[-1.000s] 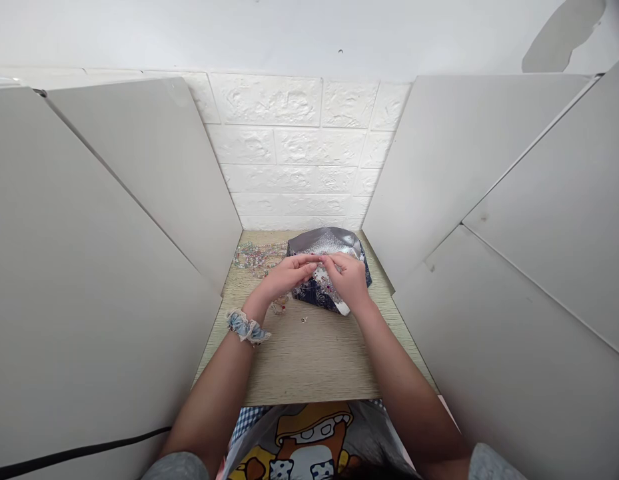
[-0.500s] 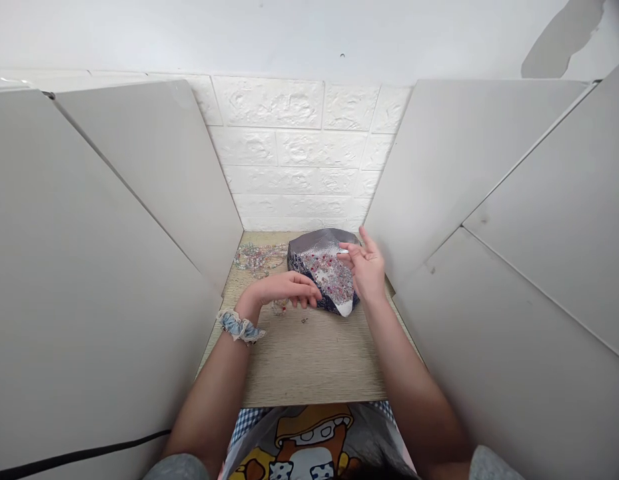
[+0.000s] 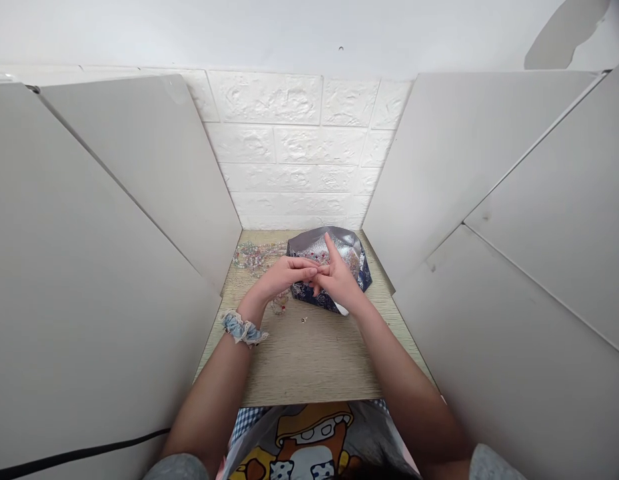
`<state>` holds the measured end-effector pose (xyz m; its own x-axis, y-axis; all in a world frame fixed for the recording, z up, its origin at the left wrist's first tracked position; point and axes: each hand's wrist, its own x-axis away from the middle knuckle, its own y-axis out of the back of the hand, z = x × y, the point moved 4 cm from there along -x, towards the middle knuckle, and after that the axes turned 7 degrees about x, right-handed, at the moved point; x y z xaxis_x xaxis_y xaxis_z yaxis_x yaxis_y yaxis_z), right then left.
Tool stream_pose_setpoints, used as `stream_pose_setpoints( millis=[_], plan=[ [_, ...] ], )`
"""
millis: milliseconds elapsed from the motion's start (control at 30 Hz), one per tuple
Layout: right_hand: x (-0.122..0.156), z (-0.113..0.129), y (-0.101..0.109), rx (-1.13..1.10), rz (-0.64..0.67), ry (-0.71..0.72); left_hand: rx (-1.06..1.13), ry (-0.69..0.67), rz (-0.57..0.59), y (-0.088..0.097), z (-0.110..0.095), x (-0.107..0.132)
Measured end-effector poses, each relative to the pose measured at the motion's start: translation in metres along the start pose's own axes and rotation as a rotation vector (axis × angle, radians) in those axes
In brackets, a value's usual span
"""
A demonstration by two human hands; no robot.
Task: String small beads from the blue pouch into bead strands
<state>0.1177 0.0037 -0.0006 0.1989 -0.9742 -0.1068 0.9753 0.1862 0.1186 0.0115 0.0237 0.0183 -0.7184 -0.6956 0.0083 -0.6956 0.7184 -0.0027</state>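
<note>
My left hand (image 3: 284, 280) and my right hand (image 3: 339, 280) meet at the fingertips in front of a pouch (image 3: 350, 257) with a silver foil lining and a navy printed outside. The right index finger points up, and anything held between the fingers is hidden. Beads inside the pouch are mostly covered by my hands. A loose strand of mixed beads (image 3: 258, 257) lies left of the pouch. Under my left hand sits a small clear bead cluster (image 3: 279, 305), and one tiny bead (image 3: 304, 320) lies nearby. A blue scrunchie (image 3: 242, 328) circles my left wrist.
The pale wood-grain board (image 3: 314, 363) is narrow, walled by white panels (image 3: 114, 267) on both sides and a white brick-textured wall (image 3: 294, 160) at the back. A black cable (image 3: 79, 453) runs along the lower left.
My right hand has come in from its spread, open pose to meet my left hand. My left hand has risen from the pouch's near edge, and the pouch's beads are now covered.
</note>
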Motion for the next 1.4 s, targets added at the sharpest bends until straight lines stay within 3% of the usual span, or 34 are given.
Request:
stream_pose_setpoints(
  millis=[267, 400, 500, 667, 867, 1000, 1100, 1167, 1267, 1333, 1367, 1400],
  plan=[
    [0.000, -0.008, -0.002, 0.144, 0.044, -0.062, -0.090, 0.014, 0.030, 0.001, 0.002, 0.000],
    [0.000, -0.010, -0.003, 0.163, 0.051, -0.083, -0.180, -0.003, -0.049, 0.005, 0.005, -0.002],
    [0.001, -0.011, -0.003, 0.158, 0.054, -0.091, -0.093, 0.013, -0.095, 0.006, 0.009, -0.003],
    [0.003, -0.010, -0.004, 0.182, 0.062, -0.115, 0.079, 0.037, -0.283, 0.014, 0.012, -0.004],
    [0.005, -0.008, -0.005, 0.177, 0.069, -0.125, 0.216, 0.057, -0.274, 0.011, 0.016, -0.006],
    [0.006, -0.010, -0.004, 0.225, 0.079, -0.122, 0.184, 0.027, -0.293, 0.010, 0.017, -0.007],
    [0.003, -0.006, -0.001, 0.342, 0.066, -0.065, 0.113, 0.031, -0.291, 0.009, 0.016, -0.007],
    [0.001, 0.008, 0.005, 0.486, -0.080, 0.079, 0.042, 0.032, -0.295, 0.009, 0.013, -0.007],
    [0.023, 0.048, 0.013, 0.617, -0.404, 0.332, -0.103, 0.049, -0.305, 0.009, 0.009, -0.005],
    [0.061, 0.074, 0.016, 0.583, -0.521, 0.390, -0.194, 0.075, -0.313, 0.011, 0.010, -0.005],
    [0.085, 0.084, 0.014, 0.594, -0.465, 0.390, -0.230, 0.087, -0.316, 0.012, 0.011, -0.004],
    [0.110, 0.090, 0.009, 0.642, -0.325, 0.347, -0.260, 0.100, -0.318, 0.013, 0.013, -0.004]
  ],
)
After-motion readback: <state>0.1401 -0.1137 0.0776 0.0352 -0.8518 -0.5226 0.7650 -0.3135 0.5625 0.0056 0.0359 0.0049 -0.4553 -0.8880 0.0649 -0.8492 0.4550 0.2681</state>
